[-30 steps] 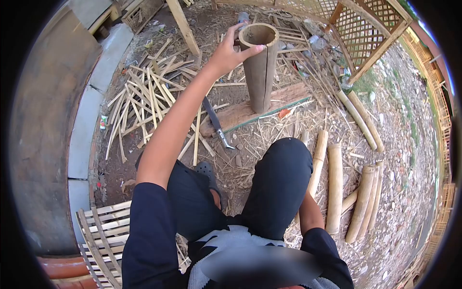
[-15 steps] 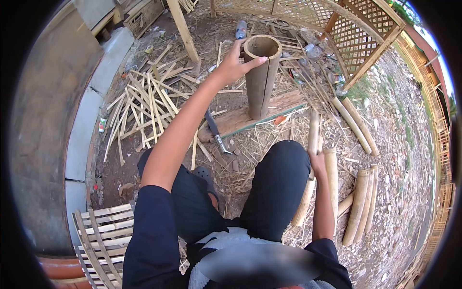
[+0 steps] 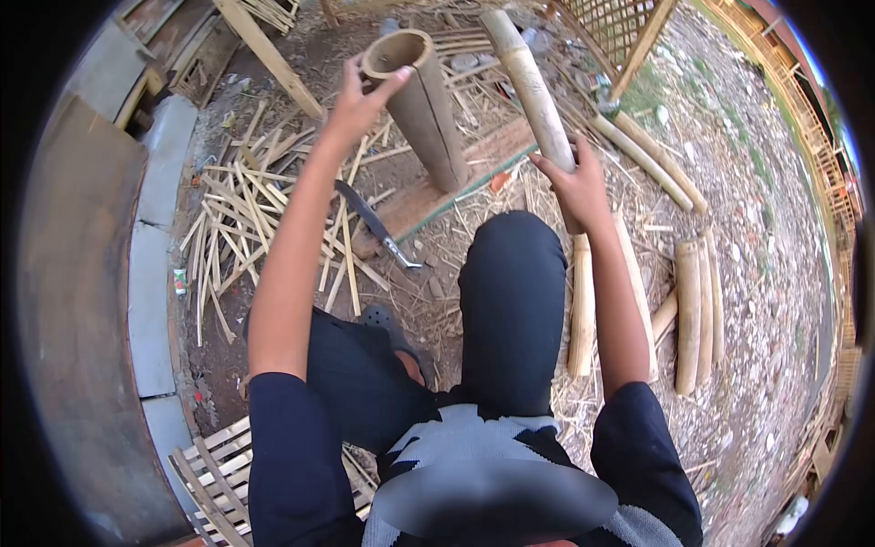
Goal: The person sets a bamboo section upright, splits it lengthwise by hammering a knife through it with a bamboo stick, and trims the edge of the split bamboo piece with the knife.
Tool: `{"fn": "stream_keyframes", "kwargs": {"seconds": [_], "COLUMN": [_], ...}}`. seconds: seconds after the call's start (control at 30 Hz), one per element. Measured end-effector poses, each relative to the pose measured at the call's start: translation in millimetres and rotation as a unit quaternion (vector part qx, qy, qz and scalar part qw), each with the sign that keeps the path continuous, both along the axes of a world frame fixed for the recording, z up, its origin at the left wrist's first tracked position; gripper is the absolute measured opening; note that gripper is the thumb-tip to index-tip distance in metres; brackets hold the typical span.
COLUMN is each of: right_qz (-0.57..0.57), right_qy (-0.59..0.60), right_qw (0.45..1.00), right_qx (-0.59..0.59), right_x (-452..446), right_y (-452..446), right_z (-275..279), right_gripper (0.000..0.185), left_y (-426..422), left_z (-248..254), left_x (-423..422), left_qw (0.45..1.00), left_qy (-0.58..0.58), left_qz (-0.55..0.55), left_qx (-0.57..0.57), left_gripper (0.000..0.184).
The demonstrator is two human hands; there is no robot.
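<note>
My left hand (image 3: 359, 102) grips the rim of a thick, hollow bamboo tube (image 3: 427, 118), which stands on a wooden plank (image 3: 401, 221) with a long crack down its side. The tube leans a little to the left. Raised beside it, a narrower bamboo pole (image 3: 531, 91) is held near its lower part by my right hand (image 3: 581, 184), its far end pointing up and away. On the near side of the plank lies a machete (image 3: 375, 224) with a dark blade. My hands are apart, each closed around its own piece.
Split bamboo strips (image 3: 241, 214) lie in a loose heap at the left. Several cut bamboo pieces (image 3: 690, 314) rest on the ground at the right. A slatted bamboo panel (image 3: 219, 469) is at lower left, and a wooden post (image 3: 269, 59) stands beyond the heap.
My right hand has lifted a bamboo pole from the ground at my right to beside the tube. The tube now leans left, with my left hand still on its rim. The view has shifted.
</note>
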State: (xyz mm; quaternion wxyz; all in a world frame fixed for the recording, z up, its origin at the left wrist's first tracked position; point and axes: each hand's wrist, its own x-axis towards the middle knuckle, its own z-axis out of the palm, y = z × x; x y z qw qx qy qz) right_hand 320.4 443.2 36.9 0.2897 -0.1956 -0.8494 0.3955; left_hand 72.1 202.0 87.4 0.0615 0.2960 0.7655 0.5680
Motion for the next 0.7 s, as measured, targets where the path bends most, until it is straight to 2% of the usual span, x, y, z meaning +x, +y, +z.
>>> {"fn": "stream_keyframes", "kwargs": {"seconds": [0.1,0.17,0.23,0.3,0.4,0.43,0.47,0.53,0.57,0.7], "right_qz": [-0.084,-0.108,-0.130,-0.131,-0.149,-0.162,-0.175,-0.175,-0.160,-0.097], "right_qy": [-0.065,-0.241,-0.271,-0.250,-0.325,-0.319,-0.313,-0.288,-0.269,-0.189], "right_qw": [0.992,0.963,0.952,0.958,0.931,0.932,0.932,0.941,0.949,0.977], "right_qx": [0.067,-0.045,-0.061,-0.047,-0.076,-0.065,-0.055,-0.038,-0.031,-0.012], "right_x": [2.4,11.2,19.7,31.2,43.7,46.2,50.2,53.8,53.5,42.7], "right_y": [28.1,32.4,44.8,53.2,59.5,64.3,70.8,88.5,97.6,114.6], "right_z": [-75.6,-99.8,-153.3,-201.1,-234.7,-257.6,-285.6,-306.6,-307.3,-292.5], "right_gripper": [0.056,0.068,0.066,0.064,0.064,0.065,0.066,0.065,0.063,0.055], "left_y": [-9.5,-13.8,-16.1,-14.9,-7.9,-5.8,-3.2,-3.9,-4.2,1.6], "left_z": [-4.4,-8.0,-7.5,-5.2,-8.6,-10.2,-9.4,17.0,27.8,13.1], "left_x": [-6.0,-10.7,-10.7,-10.6,-14.4,-15.5,-11.2,1.4,5.3,-9.2], "left_qw": [1.000,1.000,1.000,1.000,0.999,0.998,0.998,0.998,0.995,0.997], "left_qy": [0.015,0.018,0.012,0.003,0.038,0.053,0.064,0.010,-0.017,0.052], "left_qz": [-0.006,0.004,0.006,0.011,0.016,0.022,0.024,0.048,0.059,0.046], "left_qx": [0.018,0.015,0.014,0.015,0.003,-0.006,0.006,-0.050,-0.078,-0.033], "left_gripper": [0.094,0.094,0.096,0.102,0.103,0.102,0.092,0.096,0.098,0.094]}}
